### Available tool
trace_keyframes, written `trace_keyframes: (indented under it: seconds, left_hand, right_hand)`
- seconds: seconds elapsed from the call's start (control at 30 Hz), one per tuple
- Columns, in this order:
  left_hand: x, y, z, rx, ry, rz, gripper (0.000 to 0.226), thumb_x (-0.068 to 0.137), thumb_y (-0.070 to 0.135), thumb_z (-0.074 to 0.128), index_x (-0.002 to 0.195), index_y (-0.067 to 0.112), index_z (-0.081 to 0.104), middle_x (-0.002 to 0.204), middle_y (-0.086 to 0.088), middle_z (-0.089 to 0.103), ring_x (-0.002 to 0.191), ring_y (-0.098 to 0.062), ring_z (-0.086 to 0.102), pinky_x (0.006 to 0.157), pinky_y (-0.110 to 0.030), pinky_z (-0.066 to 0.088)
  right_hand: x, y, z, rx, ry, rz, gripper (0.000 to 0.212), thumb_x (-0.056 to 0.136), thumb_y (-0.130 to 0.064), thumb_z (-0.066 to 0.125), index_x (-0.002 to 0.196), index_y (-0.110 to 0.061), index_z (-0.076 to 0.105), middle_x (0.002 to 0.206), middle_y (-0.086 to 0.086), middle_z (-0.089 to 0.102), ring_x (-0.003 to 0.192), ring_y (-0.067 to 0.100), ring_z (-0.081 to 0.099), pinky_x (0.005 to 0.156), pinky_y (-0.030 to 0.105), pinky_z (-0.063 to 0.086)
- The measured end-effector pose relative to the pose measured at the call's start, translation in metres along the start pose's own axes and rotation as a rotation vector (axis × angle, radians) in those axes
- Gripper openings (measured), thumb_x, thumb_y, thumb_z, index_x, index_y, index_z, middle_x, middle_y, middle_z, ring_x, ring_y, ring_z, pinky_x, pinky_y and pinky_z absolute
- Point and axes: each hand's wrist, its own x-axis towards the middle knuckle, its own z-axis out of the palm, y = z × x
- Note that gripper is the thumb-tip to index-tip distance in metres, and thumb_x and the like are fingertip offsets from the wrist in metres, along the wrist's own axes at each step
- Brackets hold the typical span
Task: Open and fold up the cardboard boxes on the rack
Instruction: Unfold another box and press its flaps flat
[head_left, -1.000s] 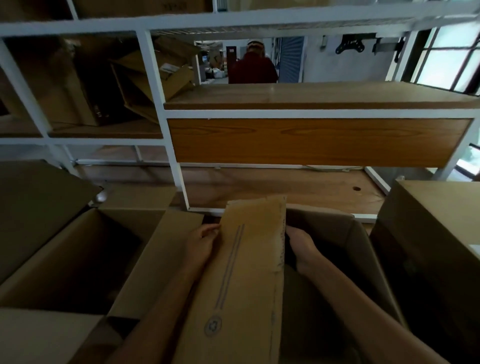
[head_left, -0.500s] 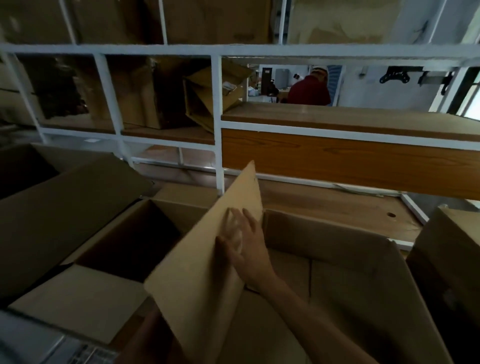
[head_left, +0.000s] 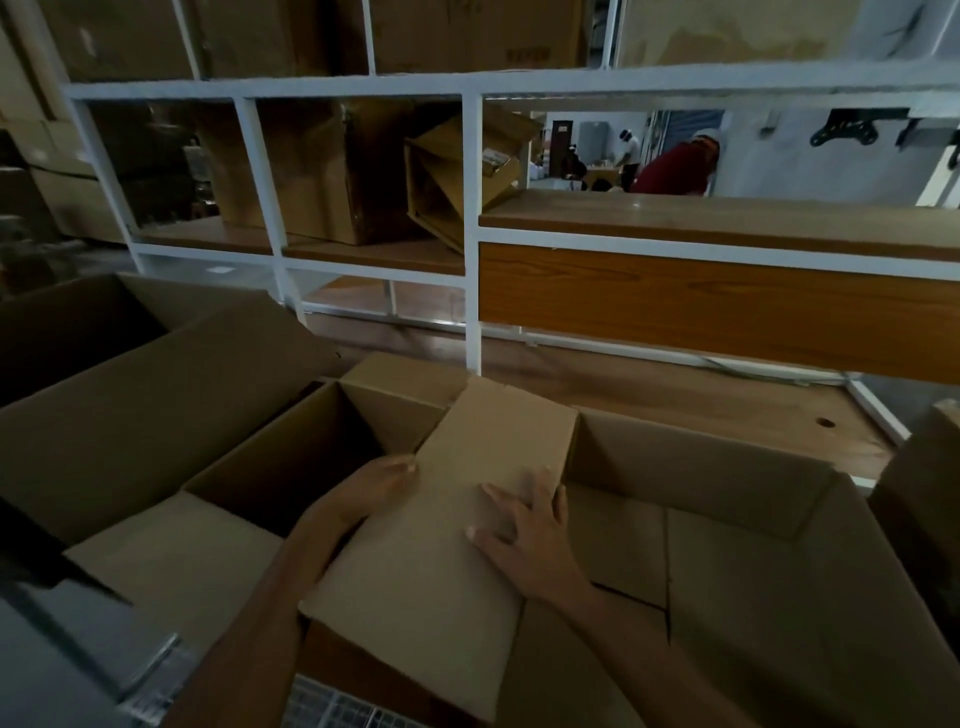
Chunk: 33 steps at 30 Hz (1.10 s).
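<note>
Cardboard flap (head_left: 441, 597): pressed flat, lower centre, under spread right hand (head_left: 524, 530), left edge gripped by left hand (head_left: 374, 483), likely creasing it

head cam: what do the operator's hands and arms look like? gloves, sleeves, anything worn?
The left hand and right hand have no gloves. The left forearm and right forearm are uncovered to the frame edge, with no sleeves in view. No watch, band or ring can be made out, though the light is dim.
</note>
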Motion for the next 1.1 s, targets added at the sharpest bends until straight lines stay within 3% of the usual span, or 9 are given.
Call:
trace_keyframes:
  seconds: [0.13,0.2,0.3,0.4,0.5,0.6,0.8,0.97,1.1]
  left_hand:
    - [-0.008,-0.001,0.042,0.579,0.07,0.099,0.031,0.104,0.026,0.038,0.117,0.009,0.06,0.123,-0.012,0.061,0.11,-0.024,0.058,0.094,-0.03,0.043]
    - [-0.008,-0.008,0.065,0.765,0.039,0.155,0.034,0.102,0.025,0.039,0.131,0.013,0.054,0.134,-0.011,0.055,0.121,-0.027,0.052,0.106,-0.038,0.039]
    - [-0.007,-0.019,0.104,1.009,-0.136,0.133,0.047,0.096,0.04,0.04,0.141,0.029,0.044,0.145,-0.009,0.041,0.134,-0.034,0.037,0.109,-0.053,0.031]
    - [-0.006,-0.02,0.136,0.747,-0.044,0.175,0.066,0.073,0.057,0.038,0.125,0.024,0.061,0.134,-0.014,0.056,0.126,-0.036,0.05,0.104,-0.052,0.041]
    - [0.001,-0.002,0.139,0.622,0.125,0.225,0.017,0.083,0.041,0.053,0.086,0.029,0.065,0.095,0.002,0.068,0.085,-0.014,0.065,0.077,-0.032,0.054]
    - [0.002,0.021,0.121,0.529,0.328,0.214,0.02,0.091,0.038,0.053,0.074,0.033,0.062,0.074,0.013,0.062,0.067,-0.002,0.058,0.063,-0.025,0.051]
    - [-0.013,0.003,0.074,0.326,0.197,-0.051,0.023,0.098,0.027,0.052,0.085,0.018,0.068,0.086,0.0,0.067,0.083,-0.018,0.065,0.078,-0.031,0.052]
    - [-0.033,0.002,0.056,0.17,0.196,0.071,0.024,0.101,0.011,0.045,0.09,0.022,0.064,0.088,0.008,0.065,0.08,0.0,0.061,0.083,-0.03,0.054]
    - [-0.036,0.003,0.036,0.026,0.274,0.107,0.028,0.1,0.012,0.048,0.086,0.015,0.072,0.085,-0.007,0.071,0.083,-0.018,0.068,0.079,-0.037,0.053]
  right_hand:
    - [-0.007,0.011,-0.007,0.042,0.031,0.021,0.073,0.077,-0.062,0.041,0.14,-0.027,0.049,0.148,-0.001,0.046,0.148,0.028,0.018,0.122,0.043,0.003]
    - [-0.01,0.015,-0.007,0.12,0.073,0.054,0.061,0.084,-0.044,0.049,0.14,-0.02,0.048,0.151,0.005,0.042,0.149,0.031,0.018,0.118,0.022,-0.004]
    - [-0.01,0.01,-0.006,0.258,0.068,0.178,0.069,0.089,-0.015,0.058,0.15,-0.028,0.03,0.163,0.011,0.011,0.143,0.032,0.031,0.109,0.022,0.034]
    - [-0.006,0.003,-0.004,0.391,0.098,0.268,0.089,0.084,-0.002,0.06,0.154,-0.032,0.014,0.161,0.006,0.012,0.134,0.03,0.042,0.084,0.022,0.052]
    - [-0.003,-0.004,0.0,0.449,0.132,0.323,0.097,0.08,0.001,0.06,0.156,-0.028,0.007,0.161,0.004,0.016,0.143,0.028,0.03,0.107,0.037,0.043]
    - [0.0,-0.016,0.013,0.476,0.134,0.293,0.097,0.077,0.002,0.058,0.156,-0.026,0.008,0.161,0.003,0.018,0.145,0.026,0.025,0.114,0.039,0.034]
    - [0.02,-0.05,0.033,0.512,0.122,0.233,0.098,0.08,0.002,0.061,0.155,-0.029,0.007,0.163,0.0,0.013,0.147,0.022,0.023,0.112,0.042,0.039]
    - [0.037,-0.086,0.048,0.475,0.144,0.208,0.089,0.088,-0.007,0.06,0.156,-0.027,0.006,0.161,0.0,0.019,0.136,0.022,0.043,0.103,0.037,0.047]
    - [0.041,-0.098,0.056,0.519,0.123,0.168,0.069,0.099,-0.02,0.047,0.157,-0.02,0.01,0.161,0.003,0.024,0.141,0.02,0.037,0.112,0.034,0.037]
